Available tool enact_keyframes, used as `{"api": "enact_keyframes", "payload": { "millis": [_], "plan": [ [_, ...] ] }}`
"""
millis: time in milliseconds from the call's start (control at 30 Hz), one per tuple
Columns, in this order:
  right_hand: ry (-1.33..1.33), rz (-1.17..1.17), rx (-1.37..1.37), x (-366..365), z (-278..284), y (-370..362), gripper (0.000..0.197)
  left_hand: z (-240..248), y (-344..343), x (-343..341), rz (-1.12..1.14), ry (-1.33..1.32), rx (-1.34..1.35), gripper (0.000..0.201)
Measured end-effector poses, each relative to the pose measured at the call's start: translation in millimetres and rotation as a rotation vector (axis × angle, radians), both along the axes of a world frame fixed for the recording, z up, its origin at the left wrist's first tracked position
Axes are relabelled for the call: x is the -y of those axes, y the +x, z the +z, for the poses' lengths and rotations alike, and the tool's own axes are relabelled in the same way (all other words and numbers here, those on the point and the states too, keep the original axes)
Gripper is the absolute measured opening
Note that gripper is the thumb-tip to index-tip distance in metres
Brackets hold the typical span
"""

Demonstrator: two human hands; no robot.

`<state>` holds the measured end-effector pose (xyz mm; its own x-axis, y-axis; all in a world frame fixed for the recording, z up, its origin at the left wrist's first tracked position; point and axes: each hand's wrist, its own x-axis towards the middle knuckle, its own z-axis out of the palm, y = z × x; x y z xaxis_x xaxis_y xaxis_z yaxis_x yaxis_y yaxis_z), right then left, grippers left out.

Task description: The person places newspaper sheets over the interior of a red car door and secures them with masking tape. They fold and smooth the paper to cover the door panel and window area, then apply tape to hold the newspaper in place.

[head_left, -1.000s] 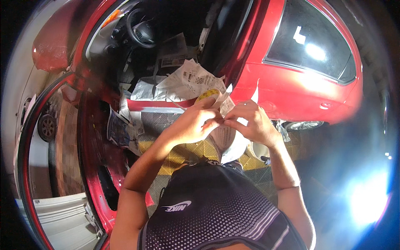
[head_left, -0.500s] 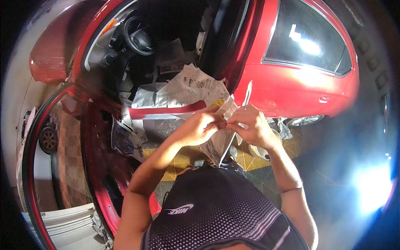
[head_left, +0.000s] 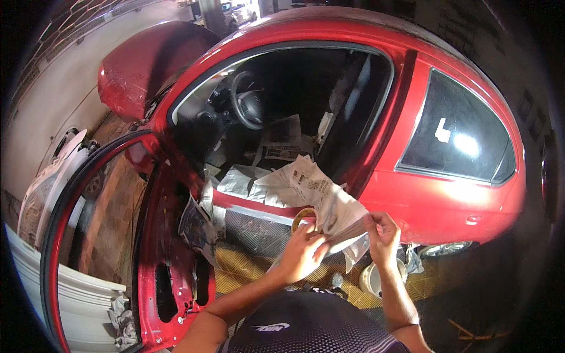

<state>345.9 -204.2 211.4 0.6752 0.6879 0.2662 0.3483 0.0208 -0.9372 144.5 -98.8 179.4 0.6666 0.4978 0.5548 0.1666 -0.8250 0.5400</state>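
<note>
In my left hand (head_left: 302,254) is a roll of yellowish tape (head_left: 296,222), its ring standing up above my fingers. Those fingers also seem to touch the lower edge of a newspaper sheet (head_left: 336,207). My right hand (head_left: 385,238) pinches the right-hand corner of that sheet between thumb and fingers. The paper is spread between both hands, in front of the open driver's doorway of a red car (head_left: 438,203). More newspaper (head_left: 238,181) covers the sill and seat side behind it.
On the left the red car door (head_left: 162,288) stands wide open, with newspaper (head_left: 197,226) hanging at its inner edge. A white bucket (head_left: 372,281) is on the yellow and grey floor matting by my right forearm. White panels (head_left: 53,188) lean near the wall.
My hands have moved apart from being pinched together, the right one shifting rightward with the paper's corner. The newspaper is now spread wider. My view has tilted up, showing more of the car.
</note>
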Motion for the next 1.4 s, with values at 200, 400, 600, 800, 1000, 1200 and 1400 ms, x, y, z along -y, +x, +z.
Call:
{"api": "enact_keyframes", "payload": {
  "millis": [200, 400, 600, 800, 1000, 1200, 1400],
  "plan": [
    [-0.001, 0.182, 0.928, 14.5, 47.7, -25.0, 0.034, 27.9, -10.6, -11.0, -0.12, 0.057, -0.182, 0.014],
    [-0.115, 0.535, 1.128, 13.8, 47.9, 26.8, 0.014, 34.8, -14.9, -11.7, -0.173, 0.035, -0.139, 0.015],
    [-0.262, 0.321, 0.886, 26.7, 53.2, 39.0, 0.021, 11.4, -29.8, -20.1, -0.078, 0.038, -0.274, 0.011],
    [-0.209, 0.699, 0.923, -5.3, 42.7, -0.9, 0.017, 30.5, -6.2, -16.8, -0.226, -0.007, -0.066, 0.021],
    [-0.38, 0.502, 0.852, 29.6, 54.1, 45.4, 0.011, -36.6, -88.1, -90.4, -0.007, -0.043, -0.361, 0.028],
    [-0.374, 0.805, 0.905, 6.9, 26.8, -8.2, 0.012, 0.6, -15.9, 8.6, -0.207, -0.099, -0.014, 0.035],
    [-0.261, 0.699, 0.821, 4.1, 21.9, 1.6, 0.014, -7.4, -7.3, 2.3, -0.2, 0.061, -0.058, 0.021]
  ]
}}
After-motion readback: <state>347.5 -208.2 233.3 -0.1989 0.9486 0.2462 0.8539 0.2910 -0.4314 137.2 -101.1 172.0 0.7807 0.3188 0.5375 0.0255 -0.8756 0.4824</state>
